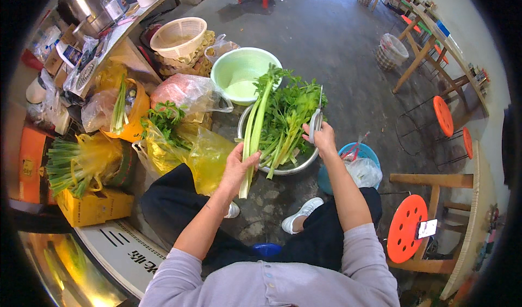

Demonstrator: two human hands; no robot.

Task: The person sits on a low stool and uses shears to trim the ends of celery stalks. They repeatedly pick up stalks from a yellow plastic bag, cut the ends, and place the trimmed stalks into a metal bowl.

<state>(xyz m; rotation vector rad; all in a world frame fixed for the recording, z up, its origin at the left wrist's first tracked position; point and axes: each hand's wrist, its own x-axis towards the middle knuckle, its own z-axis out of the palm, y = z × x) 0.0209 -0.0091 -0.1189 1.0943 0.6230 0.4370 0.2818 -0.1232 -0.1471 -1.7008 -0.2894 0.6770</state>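
Observation:
My left hand [243, 159] grips a few long celery stalks [257, 123] near their cut lower ends. Their trimmed tops reach up to the rim of a pale green plastic basin [223, 68]. In my right hand [324, 137] is a pair of scissors [316, 121], blades pointing away from me; whether the blades are apart is not clear. Between my hands, a heap of leafy celery [289, 115] fills a metal basin [301, 169] on the floor. More celery leaves [166, 117] stick out of a yellow plastic bag [208, 154] left of my left hand.
A blue bucket [351, 148] lined with a plastic bag stands right of the metal basin. At left are bundled green stalks [67, 164] on a yellow box [96, 207] and an orange bag [136, 113]. A red-orange stool [401, 229] with a phone [426, 229] is at right.

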